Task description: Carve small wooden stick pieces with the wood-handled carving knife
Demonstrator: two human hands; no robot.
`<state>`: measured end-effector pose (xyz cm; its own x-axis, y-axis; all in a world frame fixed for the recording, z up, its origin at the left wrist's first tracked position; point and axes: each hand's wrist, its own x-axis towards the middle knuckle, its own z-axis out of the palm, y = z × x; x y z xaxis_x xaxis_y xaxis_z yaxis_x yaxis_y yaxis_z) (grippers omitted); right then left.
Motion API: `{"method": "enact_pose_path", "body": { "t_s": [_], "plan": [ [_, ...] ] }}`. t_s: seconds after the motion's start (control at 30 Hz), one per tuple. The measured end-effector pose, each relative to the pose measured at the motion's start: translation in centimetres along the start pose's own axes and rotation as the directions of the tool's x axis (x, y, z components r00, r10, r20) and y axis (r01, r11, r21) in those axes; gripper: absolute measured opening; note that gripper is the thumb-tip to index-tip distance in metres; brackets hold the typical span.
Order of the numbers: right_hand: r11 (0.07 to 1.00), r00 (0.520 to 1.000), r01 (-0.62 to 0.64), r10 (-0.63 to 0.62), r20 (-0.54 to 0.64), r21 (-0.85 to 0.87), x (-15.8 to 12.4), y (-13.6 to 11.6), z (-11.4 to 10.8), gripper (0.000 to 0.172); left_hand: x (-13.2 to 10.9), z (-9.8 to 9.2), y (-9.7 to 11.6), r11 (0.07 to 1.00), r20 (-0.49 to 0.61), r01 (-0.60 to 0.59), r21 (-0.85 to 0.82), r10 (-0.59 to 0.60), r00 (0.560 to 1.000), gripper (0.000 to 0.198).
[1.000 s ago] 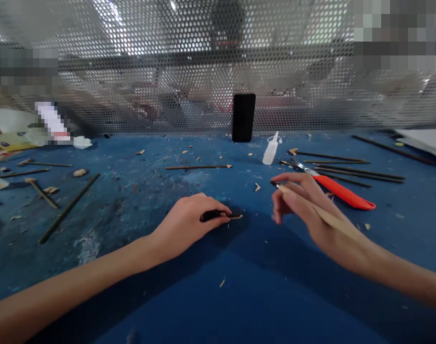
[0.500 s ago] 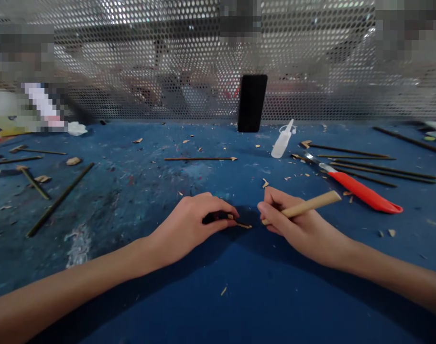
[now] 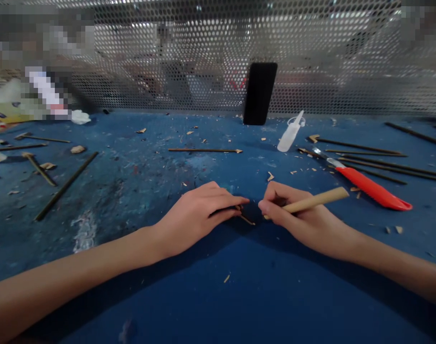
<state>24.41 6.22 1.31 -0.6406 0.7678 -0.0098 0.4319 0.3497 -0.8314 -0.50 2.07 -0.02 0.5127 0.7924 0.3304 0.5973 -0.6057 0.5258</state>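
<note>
My left hand [image 3: 198, 215] rests low over the table, thumb and fingers closed around a small, thin brown wooden piece [image 3: 248, 220]. One end of this piece sticks out toward the right; the rest is hidden under my fingers. Held like a pencil in my right hand [image 3: 300, 217] is a tool with a pale, round wooden handle [image 3: 321, 198]. Its tip points left and down, mostly covered by my fingers, so its kind does not show. A narrow gap separates the two hands.
Ahead lies a thin stick with a pointed tip [image 3: 205, 150]. A white squeeze bottle [image 3: 288, 136] and a black phone-like slab [image 3: 260, 93] stand behind. On the right are a red-handled cutter [image 3: 374, 188] and several dark sticks [image 3: 393, 166]. Wood chips [image 3: 270, 176] are scattered about.
My left index finger has stretched out further over the small piece, whose exposed end now angles more downward. The right hand keeps its grip on the tool. The whole view has shifted slightly.
</note>
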Motion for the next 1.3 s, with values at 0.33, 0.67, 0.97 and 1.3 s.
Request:
{"method": "enact_pose_path", "body": {
  "t_s": [0.33,0.67,0.97,1.3],
  "plan": [
    [0.951,0.996,-0.081,0.091,-0.021,0.297,0.0,-0.4,0.0,0.036,0.0,0.0,0.1,0.997,0.0,0.072,-0.015,-0.072,0.997,0.022],
    [0.95,0.994,-0.108,0.106,0.025,0.293,-0.1,0.4,0.1,0.037,-0.2,0.0,-0.1,0.999,0.041,0.031,0.014,-0.031,0.999,0.025],
    [0.97,0.997,-0.066,0.058,0.041,0.232,-0.5,0.1,0.3,0.038,-0.1,0.1,0.2,0.999,0.056,0.045,0.013,-0.046,0.997,0.018],
    [0.985,1.0,-0.02,0.023,-0.017,0.173,-0.4,0.2,0.5,0.038,-0.2,0.0,0.2,0.998,0.058,0.055,0.004,-0.055,0.997,0.018]
  ]
}}
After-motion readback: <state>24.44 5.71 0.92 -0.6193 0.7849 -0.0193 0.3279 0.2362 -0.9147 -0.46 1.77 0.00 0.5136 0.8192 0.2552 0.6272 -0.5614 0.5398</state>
